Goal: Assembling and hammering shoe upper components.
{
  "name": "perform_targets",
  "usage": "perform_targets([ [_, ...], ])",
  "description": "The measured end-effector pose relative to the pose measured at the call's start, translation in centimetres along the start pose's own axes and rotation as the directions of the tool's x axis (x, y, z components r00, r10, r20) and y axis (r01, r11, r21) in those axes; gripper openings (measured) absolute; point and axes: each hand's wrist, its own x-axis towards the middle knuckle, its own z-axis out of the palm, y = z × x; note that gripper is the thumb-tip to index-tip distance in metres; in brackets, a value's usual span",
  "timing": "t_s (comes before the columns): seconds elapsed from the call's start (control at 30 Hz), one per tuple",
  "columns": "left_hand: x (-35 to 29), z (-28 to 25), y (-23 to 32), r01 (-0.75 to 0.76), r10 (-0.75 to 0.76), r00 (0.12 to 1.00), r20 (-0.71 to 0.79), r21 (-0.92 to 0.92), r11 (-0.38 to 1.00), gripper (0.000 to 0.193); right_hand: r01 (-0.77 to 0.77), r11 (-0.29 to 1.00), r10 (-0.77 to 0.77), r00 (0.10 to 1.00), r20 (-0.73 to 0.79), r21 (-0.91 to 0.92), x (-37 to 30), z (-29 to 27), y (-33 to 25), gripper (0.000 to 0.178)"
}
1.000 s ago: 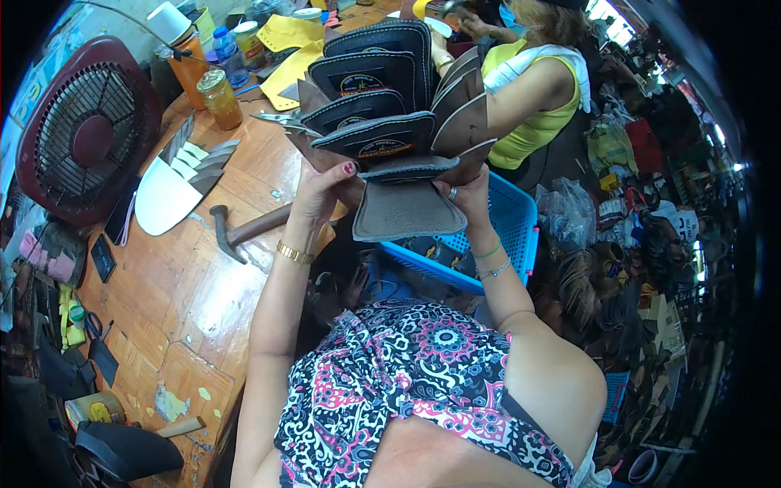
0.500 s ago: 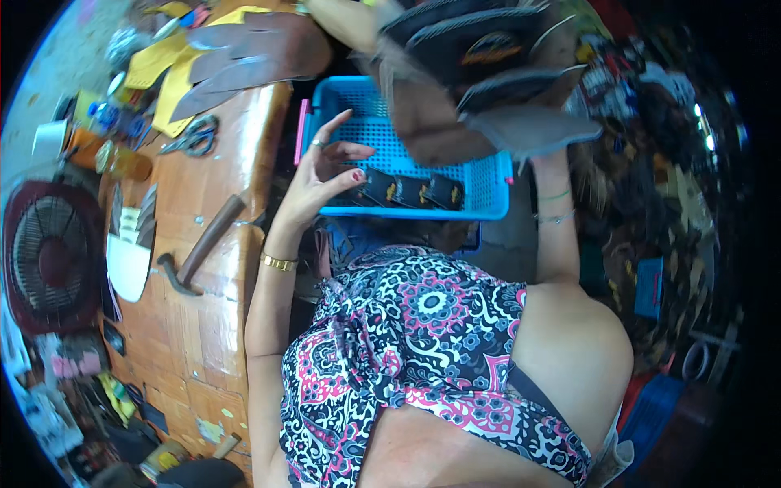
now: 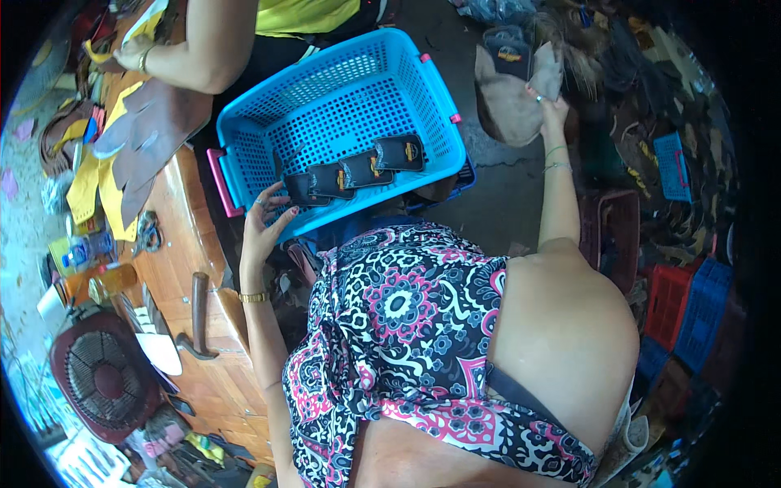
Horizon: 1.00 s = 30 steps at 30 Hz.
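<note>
Held pieces swung rightward — grey-brown, probably leather.

Running along the left as a glossy orange-brown wooden table, showing wear at its edge. Carrying a wooden-handled hammer near that edge, with scissors lying higher up. Holding overlapping brown leather pieces at the upper end, partly covering yellow cut pieces. Bearing a blue-capped plastic bottle, an amber-coloured jar and a round-ended white sheet farther left, near a maroon box fan. Cradling four overlapping black stitched pieces along the near wall of a blue plastic basket. Spreading out as a grey floor at the right, supporting a red crate just beside a blue crate.
</note>
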Motion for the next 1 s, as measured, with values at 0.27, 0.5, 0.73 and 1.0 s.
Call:
perform_targets([
  [0.27, -0.3, 0.0, 0.2, -0.062, 0.028, 0.992, 0.126, 0.271, 0.961, 0.055, -0.278, 0.958, 0.273, 0.960, -0.067, -0.075, -6.2, -5.7, 14.4, 0.054],
  [0.5, -0.4, 0.5, 1.0, -0.057, 0.017, 0.989, 0.147, 0.273, 0.960, 0.050, -0.383, 0.923, 0.385, 0.918, -0.098, 0.039, -5.8, -8.0, 17.8, 0.065],
  [0.73, -1.6, 0.3, 1.1, -0.014, -0.024, 0.993, 0.112, 0.329, 0.944, 0.046, -0.442, 0.897, 0.420, 0.854, 0.306, 0.000, -7.7, -3.6, 10.2, 0.072],
  [1.0, -2.4, 0.8, 1.7, 0.013, -0.052, 0.994, 0.097, 0.370, 0.929, 0.043, -0.599, 0.800, 0.439, 0.597, 0.672, 0.010, -9.9, 3.0, 13.0, 0.070],
])
